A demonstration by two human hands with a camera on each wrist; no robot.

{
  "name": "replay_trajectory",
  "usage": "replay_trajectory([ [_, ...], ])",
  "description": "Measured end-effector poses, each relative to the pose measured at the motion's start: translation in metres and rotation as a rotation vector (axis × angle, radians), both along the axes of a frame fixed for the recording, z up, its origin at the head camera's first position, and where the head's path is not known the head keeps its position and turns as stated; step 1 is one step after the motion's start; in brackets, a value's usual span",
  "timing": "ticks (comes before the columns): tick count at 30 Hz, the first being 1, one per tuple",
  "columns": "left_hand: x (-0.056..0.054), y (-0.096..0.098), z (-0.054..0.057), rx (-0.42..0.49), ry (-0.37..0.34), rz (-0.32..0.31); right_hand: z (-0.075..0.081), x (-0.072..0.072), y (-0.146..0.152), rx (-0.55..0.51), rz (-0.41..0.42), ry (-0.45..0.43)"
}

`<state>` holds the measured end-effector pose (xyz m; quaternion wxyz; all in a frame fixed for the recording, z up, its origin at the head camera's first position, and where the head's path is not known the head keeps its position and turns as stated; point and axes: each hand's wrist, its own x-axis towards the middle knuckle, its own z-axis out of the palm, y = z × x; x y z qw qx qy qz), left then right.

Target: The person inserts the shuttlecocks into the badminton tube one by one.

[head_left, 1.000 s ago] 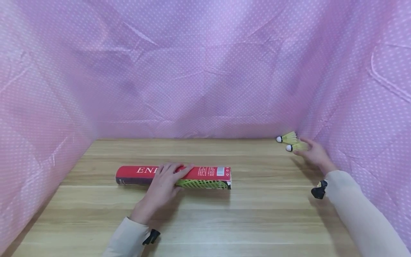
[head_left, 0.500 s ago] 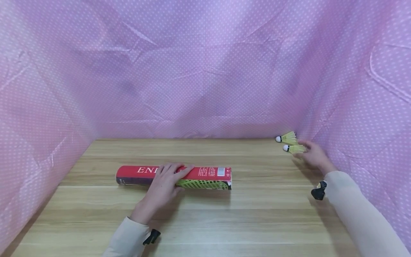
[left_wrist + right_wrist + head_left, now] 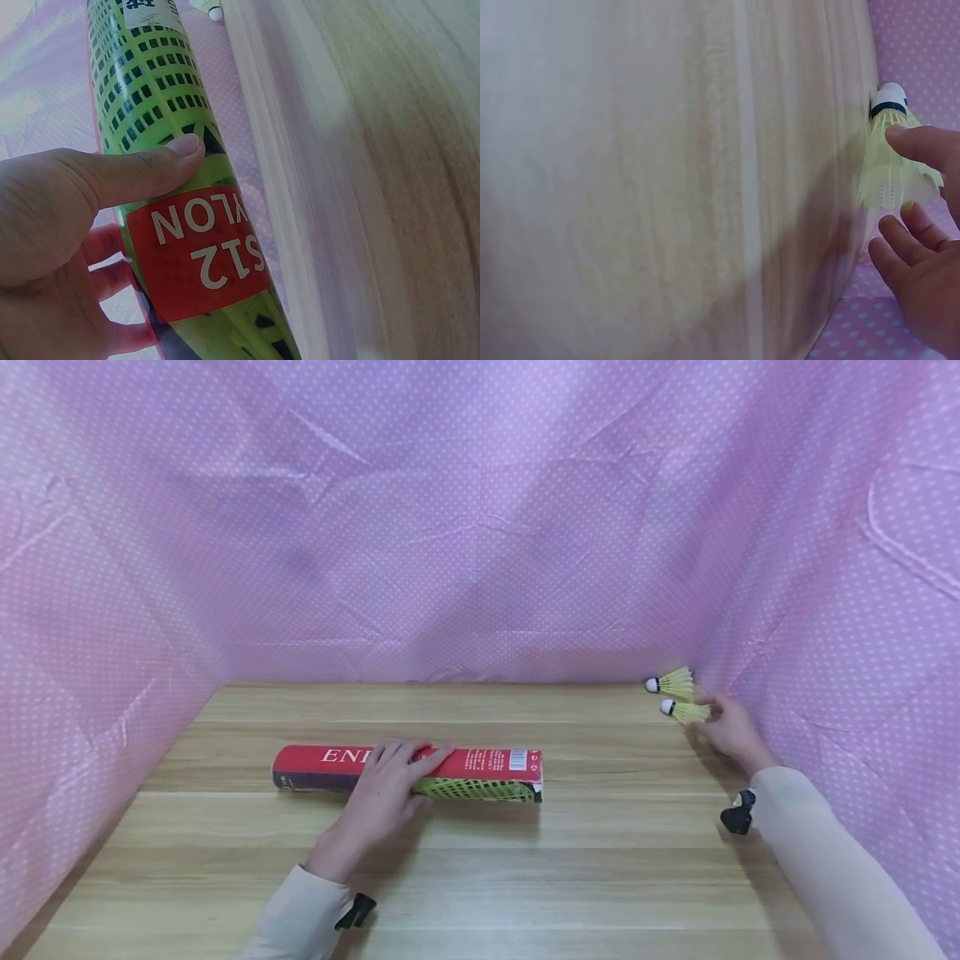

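My left hand (image 3: 382,781) grips a red and black shuttlecock tube (image 3: 480,764) that lies sideways over the wooden table. Through the tube's clear side in the left wrist view, green netted skirts (image 3: 146,67) show, and the thumb lies across this side with the fingers round the back. At the far right corner, my right hand (image 3: 731,727) is at the skirt of a yellow shuttlecock (image 3: 681,710) with a white cork. In the right wrist view its thumb overlaps the skirt and several fingers are spread apart below. A second yellow shuttlecock (image 3: 671,682) lies just behind the first.
Pink dotted cloth (image 3: 480,568) hangs along the back and both sides of the wooden table (image 3: 600,860). The two shuttlecocks lie close to the cloth in the back right corner. Small black devices sit on both wrists.
The nearer shuttlecock has shifted slightly left, and more of its skirt shows. The right hand has loosened and drawn back a little. The left hand and tube have hardly moved.
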<state>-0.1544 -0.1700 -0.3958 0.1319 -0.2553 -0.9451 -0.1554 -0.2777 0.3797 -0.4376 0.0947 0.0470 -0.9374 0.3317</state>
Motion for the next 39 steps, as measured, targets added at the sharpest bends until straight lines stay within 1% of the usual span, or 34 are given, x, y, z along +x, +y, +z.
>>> replay_trajectory([
  [7, 0.0, 0.0, 0.0, 0.004, -0.007, 0.009, 0.004, 0.0, 0.0, 0.008, -0.03, -0.057],
  [12, -0.001, 0.001, 0.001, 0.011, -0.019, 0.011, 0.006, 0.002, 0.0, -0.016, -0.002, -0.109],
  [16, -0.001, 0.001, 0.002, 0.013, -0.021, 0.012, 0.004, 0.004, -0.001, -0.038, 0.026, -0.149],
  [22, -0.001, 0.001, 0.001, 0.01, -0.017, 0.012, 0.001, 0.006, -0.003, -0.033, 0.015, -0.125],
  [26, -0.001, 0.001, 0.001, 0.01, -0.016, 0.012, -0.001, 0.008, -0.004, -0.081, 0.013, -0.117],
  [33, -0.001, 0.001, 0.001, 0.008, -0.023, 0.017, -0.009, 0.018, -0.016, -0.164, 0.032, -0.033],
  [39, -0.001, 0.0, 0.001, 0.009, -0.031, 0.025, -0.008, 0.027, -0.036, -0.23, 0.068, -0.029],
])
